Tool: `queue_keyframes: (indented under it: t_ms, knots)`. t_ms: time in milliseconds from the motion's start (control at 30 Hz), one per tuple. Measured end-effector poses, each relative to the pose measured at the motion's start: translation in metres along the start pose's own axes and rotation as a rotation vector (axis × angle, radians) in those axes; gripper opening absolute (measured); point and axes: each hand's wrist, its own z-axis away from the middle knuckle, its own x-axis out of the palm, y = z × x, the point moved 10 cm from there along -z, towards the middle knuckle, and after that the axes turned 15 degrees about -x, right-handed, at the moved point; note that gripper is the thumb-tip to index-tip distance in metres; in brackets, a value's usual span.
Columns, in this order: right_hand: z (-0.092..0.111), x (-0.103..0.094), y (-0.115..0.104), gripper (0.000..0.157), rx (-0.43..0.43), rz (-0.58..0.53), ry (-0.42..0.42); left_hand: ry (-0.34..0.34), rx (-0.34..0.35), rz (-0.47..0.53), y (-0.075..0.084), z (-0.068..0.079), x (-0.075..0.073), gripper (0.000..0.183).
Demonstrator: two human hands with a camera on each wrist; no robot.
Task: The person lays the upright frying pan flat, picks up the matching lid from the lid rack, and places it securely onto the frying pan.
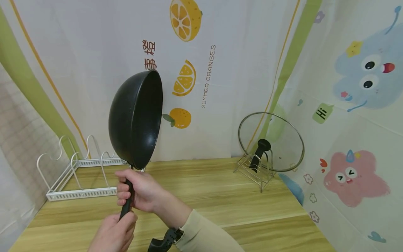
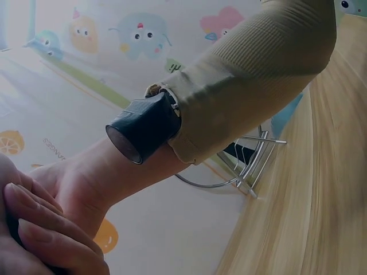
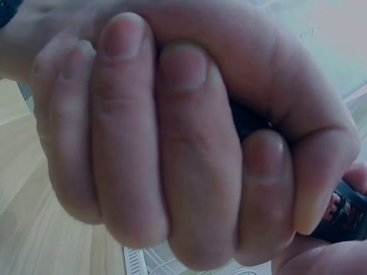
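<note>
A deep black pan (image 1: 135, 120) stands nearly upright in the head view, its opening turned right and its handle (image 1: 126, 206) pointing down toward me. My right hand (image 1: 141, 190) grips the handle close below the pan, fingers curled round it. Lower down, my left hand (image 1: 113, 232) holds the handle's end. In the right wrist view, the right hand's curled fingers (image 3: 126, 143) hide most of the dark handle. Curled fingers (image 2: 51, 235) fill the lower left corner of the left wrist view, with the right forearm's sleeve (image 2: 241, 86) behind them.
A white rack (image 1: 82, 191) with curved wire dividers stands at the left, partly behind the pan and right hand. At the back right, a glass lid (image 1: 284, 147) with a black knob leans in a small wire stand (image 1: 262, 183). Printed curtains surround the wooden table (image 1: 201, 199).
</note>
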Motion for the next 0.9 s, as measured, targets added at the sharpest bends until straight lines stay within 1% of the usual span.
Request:
queue_keyframes:
  t_ms: [133,233,400,467,633,700,900]
  knots:
    - [0.001,0.001,-0.002,0.039,-0.015,-0.011,-0.023,-0.039,0.006,-0.013,0.002,0.001,0.002,0.047]
    - [0.002,0.001,-0.004,0.039,-0.027,-0.013,-0.051,-0.082,0.024,-0.017,0.005,0.003,0.005,0.049]
    - [0.003,-0.001,-0.003,0.042,-0.032,-0.025,-0.068,-0.181,0.049,-0.016,0.008,0.002,0.011,0.048]
    - [0.003,-0.003,-0.003,0.042,-0.037,-0.037,-0.066,-0.239,0.065,-0.002,0.009,0.002,0.014,0.048]
    - [0.003,-0.006,-0.005,0.044,-0.057,-0.060,-0.057,-0.432,0.123,0.072,0.013,0.004,0.026,0.044]
    - [0.003,-0.008,-0.005,0.045,-0.063,-0.066,-0.052,-0.493,0.128,0.093,0.013,0.005,0.030,0.044]
    - [0.005,-0.013,-0.006,0.046,-0.065,-0.080,-0.035,-0.638,0.119,0.135,0.014,0.009,0.040,0.041]
